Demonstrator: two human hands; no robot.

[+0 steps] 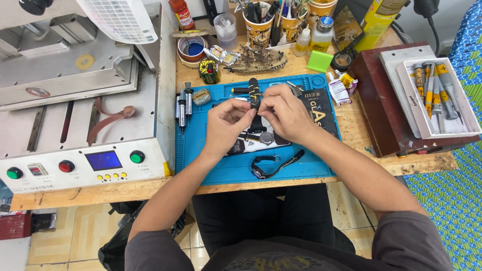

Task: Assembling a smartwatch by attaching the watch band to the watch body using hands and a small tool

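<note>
Both hands meet over a blue work mat (211, 165) on a wooden bench. My left hand (225, 125) and my right hand (287, 114) pinch a black watch strap (254, 95) between their fingertips; it stands upright, with yellow marks near its top. Beneath the hands lie a round watch case (266, 138) and dark parts, partly hidden. A second black wristwatch (271, 165) lies flat near the mat's front edge.
A grey metal machine (75, 100) with buttons and a small blue screen fills the left. Cups of tools (258, 25), bottles and a blue-filled tin (192, 48) stand at the back. A white tray of screwdrivers (437, 93) rests on a dark red box at right.
</note>
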